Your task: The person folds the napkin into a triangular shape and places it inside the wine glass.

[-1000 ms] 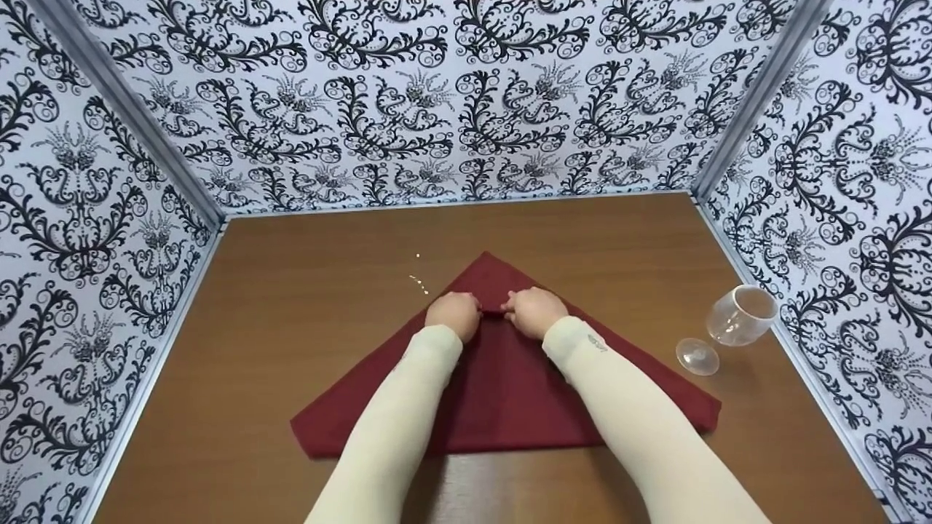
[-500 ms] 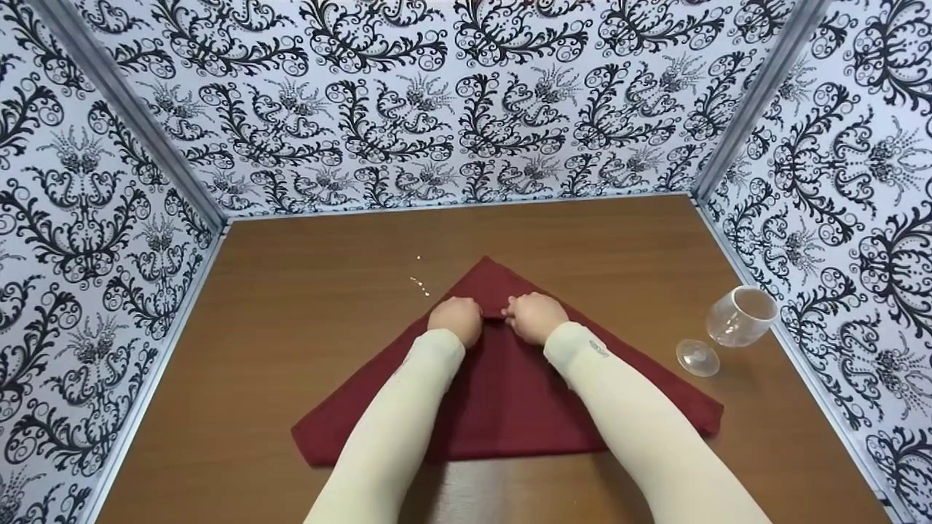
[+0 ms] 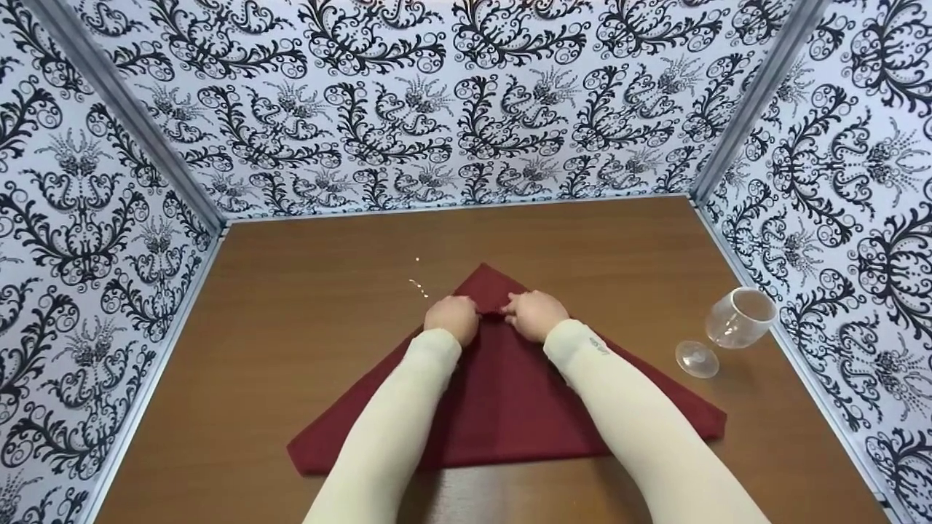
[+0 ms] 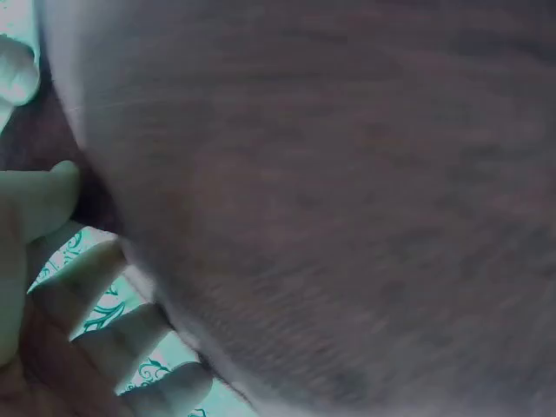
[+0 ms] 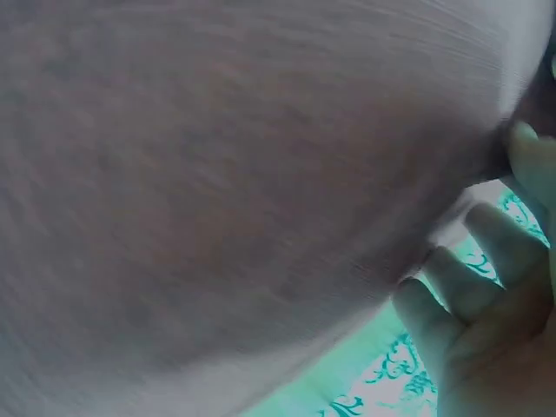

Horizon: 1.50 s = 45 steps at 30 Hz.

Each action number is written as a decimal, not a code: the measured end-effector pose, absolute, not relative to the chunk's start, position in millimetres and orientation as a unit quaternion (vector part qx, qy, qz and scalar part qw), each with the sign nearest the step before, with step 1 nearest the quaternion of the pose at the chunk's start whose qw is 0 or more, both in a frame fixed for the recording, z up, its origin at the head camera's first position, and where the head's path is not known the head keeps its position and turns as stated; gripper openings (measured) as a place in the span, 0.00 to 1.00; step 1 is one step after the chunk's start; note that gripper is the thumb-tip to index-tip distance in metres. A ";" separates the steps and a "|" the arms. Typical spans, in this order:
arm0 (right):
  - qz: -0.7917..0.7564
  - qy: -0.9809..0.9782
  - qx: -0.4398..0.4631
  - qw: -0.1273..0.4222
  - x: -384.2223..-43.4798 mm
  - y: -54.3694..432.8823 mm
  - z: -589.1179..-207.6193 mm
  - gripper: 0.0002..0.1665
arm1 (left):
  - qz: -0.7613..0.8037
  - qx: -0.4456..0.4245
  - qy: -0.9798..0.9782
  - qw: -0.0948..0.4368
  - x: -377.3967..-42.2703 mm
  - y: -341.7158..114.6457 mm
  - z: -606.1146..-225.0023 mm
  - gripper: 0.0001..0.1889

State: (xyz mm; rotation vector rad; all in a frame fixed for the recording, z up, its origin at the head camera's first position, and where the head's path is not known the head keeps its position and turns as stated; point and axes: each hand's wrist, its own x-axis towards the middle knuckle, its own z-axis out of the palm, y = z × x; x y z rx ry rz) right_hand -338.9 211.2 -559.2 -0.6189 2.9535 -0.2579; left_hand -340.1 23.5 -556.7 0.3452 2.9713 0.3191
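Observation:
A dark red cloth napkin (image 3: 502, 415), folded into a broad triangle, lies on the table with its tip pointing away from me. Close below that tip, my left hand (image 3: 453, 319) pinches a folded edge. My right hand (image 3: 536, 314) pinches the same edge a short way to the right. In the left wrist view, the thumb (image 4: 39, 200) presses the fabric (image 4: 330, 208) while the other fingers spread beneath. The right wrist view has the cloth (image 5: 243, 200) filling most of the picture, with the thumb and fingers (image 5: 434, 313) at its edge. My forearms cover parts of the napkin.
A clear stemmed glass (image 3: 735, 324) stands on the right of the wooden table (image 3: 306, 291), near the wall. Small pale marks (image 3: 419, 286) show on the wood left of the napkin's tip. Black-and-white patterned walls (image 3: 408, 109) enclose the back and both sides.
The napkin's tip and bottom edge have shifted slightly towards me. Both hands keep hold of the folded edge at nearly the same place. The glass stays put.

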 end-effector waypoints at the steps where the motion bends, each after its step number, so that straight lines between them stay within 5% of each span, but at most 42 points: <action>1: -0.077 0.974 -0.203 0.062 -339.0 211.4 -561.0 0.18 | 0.107 0.116 0.985 0.066 -340.1 23.4 -558.1 0.13; 23: -0.134 0.974 -0.182 -0.014 -341.2 208.6 -557.4 0.12 | 0.101 0.118 0.986 0.053 -348.9 20.6 -551.2 0.13; 31: -0.124 0.976 -0.171 0.050 -343.5 208.8 -562.9 0.15 | 0.129 0.098 0.984 0.069 -348.6 13.0 -560.6 0.17; 45: -0.112 0.980 -0.158 0.045 -342.4 208.0 -563.3 0.07 | 0.114 0.111 0.985 0.062 -351.4 10.9 -564.6 0.15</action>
